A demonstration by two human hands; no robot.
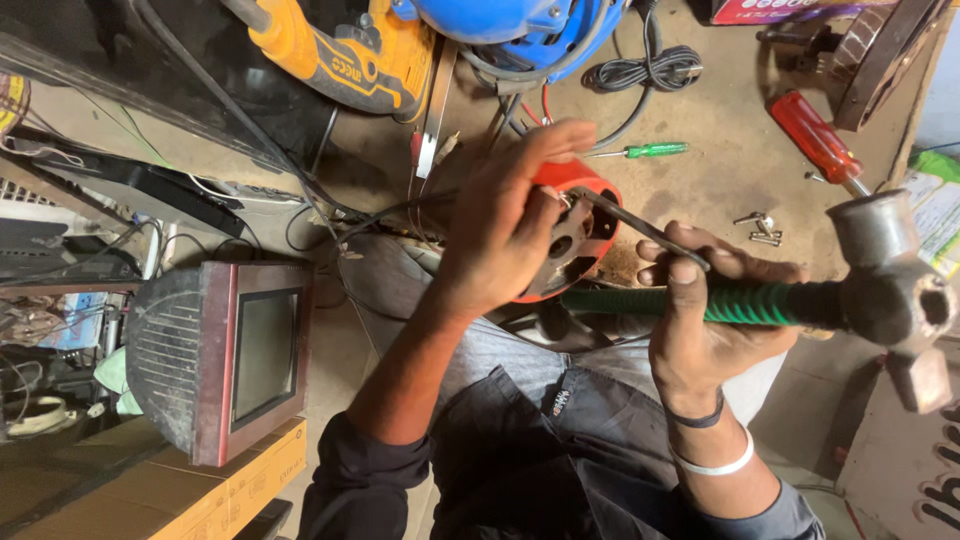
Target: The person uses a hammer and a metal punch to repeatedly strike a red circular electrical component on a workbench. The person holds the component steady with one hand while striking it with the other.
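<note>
My left hand (500,225) grips a round red motor housing (580,225) with a dark metal end plate, held over my lap. My right hand (700,320) is closed around the green ribbed handle (760,303) of a hammer whose grey metal head (890,290) points to the right. The same hand also pinches a thin dark metal rod (640,228) that reaches up to the housing's face. A white band and a dark band circle my right wrist.
A yellow power tool (350,55) and a blue motor body (510,25) lie at the top. A green screwdriver (650,150), a red-handled screwdriver (815,140), loose screws (762,228) and coiled cable (645,70) lie on the floor. A small old monitor (225,360) stands on cardboard at left.
</note>
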